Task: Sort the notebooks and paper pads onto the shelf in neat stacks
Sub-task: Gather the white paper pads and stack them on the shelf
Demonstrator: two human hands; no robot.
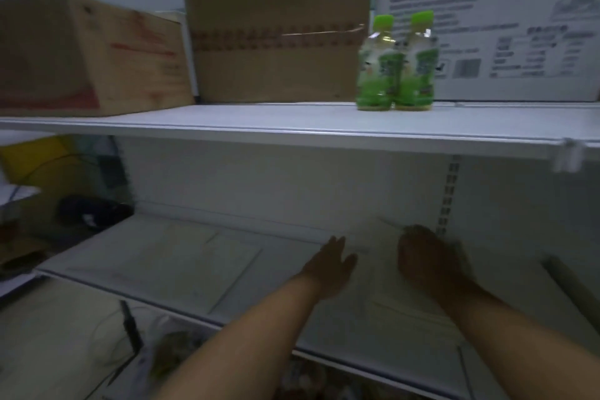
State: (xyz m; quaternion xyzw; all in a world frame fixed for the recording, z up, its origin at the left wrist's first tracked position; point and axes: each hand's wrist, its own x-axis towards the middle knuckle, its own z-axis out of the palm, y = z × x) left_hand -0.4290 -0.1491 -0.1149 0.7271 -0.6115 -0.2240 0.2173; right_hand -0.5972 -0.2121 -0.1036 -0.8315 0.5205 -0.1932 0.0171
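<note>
Pale paper pads lie flat on the lower white shelf (pixel 181 305). One pad (pixel 181 256) lies at the left, and a second pale pad (pixel 383 289) lies at the right under my hands. My left hand (pixel 331 265) reaches in with straight fingers, resting on or just over the right pad's left part. My right hand (pixel 425 261) lies palm down on the pad's far right part, fingers near the back wall. The frame is dim and blurred, so pad edges are faint.
The upper shelf (pixel 259 127) carries two cardboard boxes (pixel 81 55) (pixel 279 29), two green bottles (pixel 394 65) and a white printed box (pixel 487 19). A slotted upright (pixel 449 191) runs down the back wall. Dark clutter and cables sit at the lower left.
</note>
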